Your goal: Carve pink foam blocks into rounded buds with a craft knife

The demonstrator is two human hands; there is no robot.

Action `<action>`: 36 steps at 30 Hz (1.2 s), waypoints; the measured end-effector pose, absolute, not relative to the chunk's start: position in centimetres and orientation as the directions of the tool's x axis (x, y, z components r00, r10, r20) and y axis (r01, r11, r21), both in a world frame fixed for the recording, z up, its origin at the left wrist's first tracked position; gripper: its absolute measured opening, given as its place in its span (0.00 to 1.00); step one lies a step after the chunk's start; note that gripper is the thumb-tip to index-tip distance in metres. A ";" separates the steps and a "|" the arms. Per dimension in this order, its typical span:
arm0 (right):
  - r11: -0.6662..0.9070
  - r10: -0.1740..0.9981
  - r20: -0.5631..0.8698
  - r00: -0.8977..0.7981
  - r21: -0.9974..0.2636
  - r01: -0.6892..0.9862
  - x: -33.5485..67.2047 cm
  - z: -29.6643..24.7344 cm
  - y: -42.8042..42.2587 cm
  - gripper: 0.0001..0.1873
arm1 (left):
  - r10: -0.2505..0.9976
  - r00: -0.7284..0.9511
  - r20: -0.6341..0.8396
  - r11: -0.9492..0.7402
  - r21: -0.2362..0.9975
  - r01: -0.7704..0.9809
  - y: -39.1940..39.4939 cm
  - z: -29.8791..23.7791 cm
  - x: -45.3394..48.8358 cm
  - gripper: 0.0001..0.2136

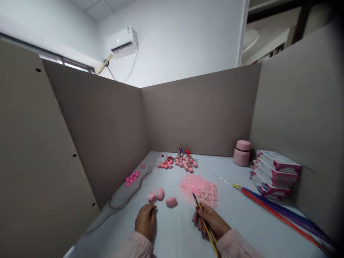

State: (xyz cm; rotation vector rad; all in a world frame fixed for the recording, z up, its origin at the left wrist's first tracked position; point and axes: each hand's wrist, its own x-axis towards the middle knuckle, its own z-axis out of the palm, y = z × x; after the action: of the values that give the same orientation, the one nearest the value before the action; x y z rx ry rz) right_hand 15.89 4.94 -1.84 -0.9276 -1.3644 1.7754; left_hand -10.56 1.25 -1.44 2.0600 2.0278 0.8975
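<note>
My left hand rests on the pale table, fingers curled, its tips touching a pink egg-shaped piece. Two more pink egg shapes lie just beyond it. My right hand is closed on a thin yellow and black tool, whose tip points at a heap of small pink sequins. Both wrists wear pink sleeves.
Finished pink berry-like clusters lie at the back. Small pink pieces and brown wires sit on the left. A pink jar, stacked boxes and long red and purple sticks are on the right. Grey partition walls surround the table.
</note>
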 end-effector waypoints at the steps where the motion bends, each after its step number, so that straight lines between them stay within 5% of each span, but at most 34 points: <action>1: -0.187 0.871 -0.113 -0.479 -0.976 -0.109 15.9 -1.8 4.9 0.30 | 0.945 -0.067 0.320 -0.100 0.478 0.873 1.3 -1.4 -10.6 0.13; 13: -0.127 0.912 -0.068 -0.404 -0.984 -0.121 15.9 -2.2 5.0 0.30 | 0.942 -0.058 0.330 -0.121 0.497 0.860 1.2 -1.4 -10.9 0.13; 16: -0.131 0.911 -0.070 -0.405 -0.984 -0.123 15.9 -2.4 5.1 0.30 | 0.929 -0.065 0.364 -0.133 0.493 0.860 1.2 -1.4 -10.8 0.07; 26: -0.147 0.900 -0.066 -0.430 -0.977 -0.157 15.9 -2.1 5.0 0.30 | 0.831 -0.128 0.542 -0.121 0.400 0.908 2.8 -0.3 -11.6 0.14; 36: -0.174 0.894 -0.070 -0.442 -0.964 -0.199 15.9 -2.5 5.0 0.31 | 0.938 0.034 0.346 -0.158 0.337 0.928 6.7 3.0 -10.4 0.14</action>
State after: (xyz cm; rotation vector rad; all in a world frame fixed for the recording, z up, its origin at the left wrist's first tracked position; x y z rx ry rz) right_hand 15.88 5.02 -2.55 -0.8739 -1.2738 1.7306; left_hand -10.41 6.73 3.03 2.2452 2.0264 0.7784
